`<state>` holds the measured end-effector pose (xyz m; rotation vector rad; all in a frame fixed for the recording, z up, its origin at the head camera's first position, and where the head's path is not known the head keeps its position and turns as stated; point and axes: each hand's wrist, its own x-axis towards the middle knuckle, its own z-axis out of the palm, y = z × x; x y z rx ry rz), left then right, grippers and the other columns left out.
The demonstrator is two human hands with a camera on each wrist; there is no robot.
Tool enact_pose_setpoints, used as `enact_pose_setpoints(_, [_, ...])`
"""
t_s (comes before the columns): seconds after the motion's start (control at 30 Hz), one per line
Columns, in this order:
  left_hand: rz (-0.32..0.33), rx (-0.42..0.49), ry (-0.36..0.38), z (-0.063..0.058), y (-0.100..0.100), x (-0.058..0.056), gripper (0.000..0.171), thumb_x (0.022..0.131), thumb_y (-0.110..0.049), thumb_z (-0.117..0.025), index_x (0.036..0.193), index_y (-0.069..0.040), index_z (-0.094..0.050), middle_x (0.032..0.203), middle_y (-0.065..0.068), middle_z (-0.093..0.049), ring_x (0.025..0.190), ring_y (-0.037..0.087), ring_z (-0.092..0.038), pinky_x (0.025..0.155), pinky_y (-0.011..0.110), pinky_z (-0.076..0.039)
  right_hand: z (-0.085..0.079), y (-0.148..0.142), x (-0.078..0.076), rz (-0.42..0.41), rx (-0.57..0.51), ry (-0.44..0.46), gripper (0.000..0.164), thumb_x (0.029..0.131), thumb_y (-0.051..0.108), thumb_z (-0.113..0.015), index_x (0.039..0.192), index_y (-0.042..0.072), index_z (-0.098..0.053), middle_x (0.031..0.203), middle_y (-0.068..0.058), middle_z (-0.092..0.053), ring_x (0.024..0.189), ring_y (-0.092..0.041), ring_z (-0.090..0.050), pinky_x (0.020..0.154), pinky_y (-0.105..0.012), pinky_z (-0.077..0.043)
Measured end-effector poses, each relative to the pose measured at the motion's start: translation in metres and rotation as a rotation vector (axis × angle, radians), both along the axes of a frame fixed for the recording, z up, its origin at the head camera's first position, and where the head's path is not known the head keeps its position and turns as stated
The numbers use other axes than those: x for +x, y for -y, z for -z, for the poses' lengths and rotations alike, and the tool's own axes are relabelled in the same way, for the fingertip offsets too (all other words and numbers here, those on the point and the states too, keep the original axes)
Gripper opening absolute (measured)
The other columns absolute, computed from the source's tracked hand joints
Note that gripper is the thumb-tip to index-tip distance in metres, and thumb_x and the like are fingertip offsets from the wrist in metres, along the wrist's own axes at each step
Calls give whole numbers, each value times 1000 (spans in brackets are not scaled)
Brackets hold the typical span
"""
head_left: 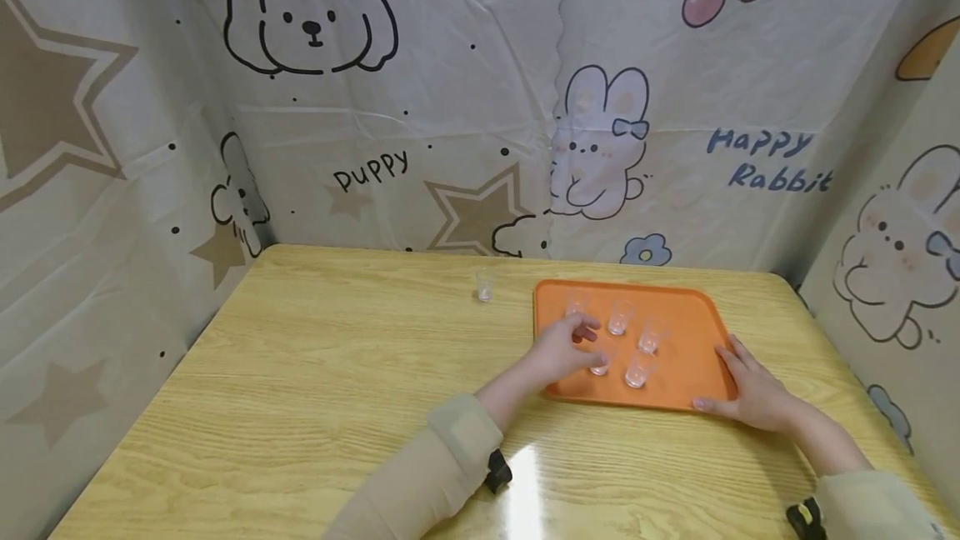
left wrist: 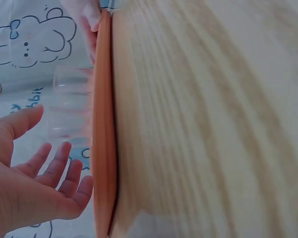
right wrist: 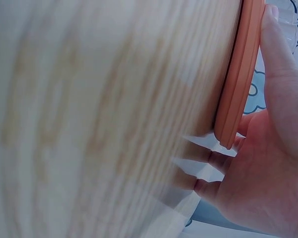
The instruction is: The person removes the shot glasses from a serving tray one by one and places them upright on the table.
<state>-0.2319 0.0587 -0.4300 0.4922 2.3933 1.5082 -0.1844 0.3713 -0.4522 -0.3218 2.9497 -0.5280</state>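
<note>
An orange tray (head_left: 693,348) lies on the table with several small clear plastic cups on it, among them a back cup (head_left: 618,320) and a front cup (head_left: 638,372). My left hand (head_left: 564,350) hovers over the tray's left part, its fingers loosely bent and spread with nothing between them. Its thumb overlaps a near cup (head_left: 598,368) in the head view; the left wrist view has the palm (left wrist: 35,188) beside the tray wall. At the tray's front right corner, my right hand (head_left: 757,394) grips the rim, thumb along the front edge, fingers around the right side.
One more clear cup (head_left: 484,287) stands alone on the wooden table (head_left: 337,357), left of the tray near the back edge. Printed cloth (head_left: 480,90) hangs behind the table and along both sides. A dark wrist strap (head_left: 498,471) sits at the left sleeve.
</note>
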Motion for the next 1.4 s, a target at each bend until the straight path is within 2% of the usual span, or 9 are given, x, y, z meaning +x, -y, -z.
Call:
enact_pose_setpoints(0.23, [-29,-29,29,8,-10,-1,45,74,-10,-80,114,-12,-60,96,-4,-61,91,13,-57,70,20,-46,0,1,0,8,1,16,103,79,47,-71,139,-18,-20,147,-40,-4,124,-63,-20,94,-72,-25])
enact_pose_setpoints(0.43, [-19,-58,-6,7,-13,-1,31,78,-11,-77,104,-12,-61,87,-5,-58,76,5,-49,63,18,-42,-1,1,1,10,3,21,103,79,47,-71,140,-18,-20,147,-40,-4,124,-63,-19,94,-72,-25])
enact_pose_setpoints(0.63, [-6,-67,-19,6,-13,-1,29,79,-11,-77,103,-11,-61,87,-4,-58,75,5,-48,63,18,-41,1,0,1,6,6,15,103,79,48,-71,139,-19,-21,146,-40,-5,124,-63,-20,94,-72,-25])
enact_pose_setpoints(0.83, [0,-50,-21,3,-5,0,30,80,-12,-75,106,-9,-61,89,-4,-57,80,8,-50,66,19,-42,3,-2,-1,-2,-1,0,103,79,47,-71,139,-19,-21,146,-41,-5,123,-64,-20,93,-72,-25])
enact_pose_setpoints(1.0, [19,-43,-28,-8,6,0,29,81,-14,-74,106,-11,-60,90,-5,-57,89,16,-53,71,21,-42,3,-3,-1,0,-5,-1,103,79,47,-71,139,-18,-21,147,-40,-4,123,-64,-20,93,-72,-25])
enact_pose_setpoints(1.23, [69,-79,-87,-31,28,-1,32,82,-17,-73,110,-11,-60,95,-5,-59,103,25,-54,82,25,-43,3,-2,-1,1,-16,4,103,79,47,-71,140,-18,-20,147,-39,-3,123,-64,-19,93,-73,-24])
enact_pose_setpoints(1.4, [58,-63,-75,-48,46,2,33,82,-19,-74,111,-14,-59,98,-5,-58,99,18,-52,79,24,-44,3,-2,-1,-1,-13,1,103,79,47,-71,140,-19,-20,147,-40,-4,123,-64,-20,93,-73,-24])
